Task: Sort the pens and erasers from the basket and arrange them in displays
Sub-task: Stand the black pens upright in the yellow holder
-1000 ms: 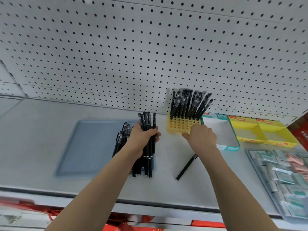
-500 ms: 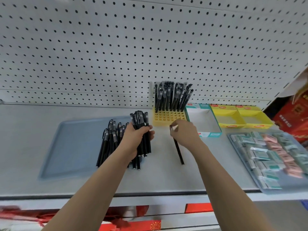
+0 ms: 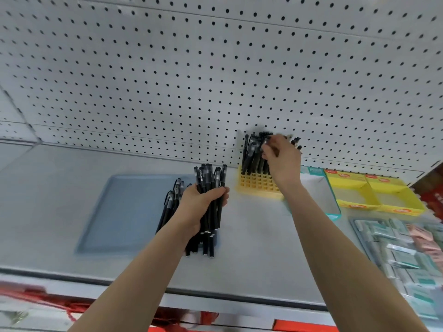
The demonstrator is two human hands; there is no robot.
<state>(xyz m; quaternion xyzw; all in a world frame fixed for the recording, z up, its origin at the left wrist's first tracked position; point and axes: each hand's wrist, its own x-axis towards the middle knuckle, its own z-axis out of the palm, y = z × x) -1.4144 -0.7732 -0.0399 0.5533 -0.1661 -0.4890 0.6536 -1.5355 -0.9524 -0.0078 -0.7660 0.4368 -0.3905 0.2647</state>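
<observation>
Evidently as ready stock, a bundle of pens (image 3: 208, 178) is gripped upright in the left hand (image 3: 199, 207), just left of the yellow holder (image 3: 256, 183). Over the holder's standing pens (image 3: 250, 154) the right hand (image 3: 282, 161) is curled; whether one is pinched cannot be told.

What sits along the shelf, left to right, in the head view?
Blue tray → bundle of black pens gripped by the left hand → yellow pen holder → teal-edged box → yellow boxes.
</observation>
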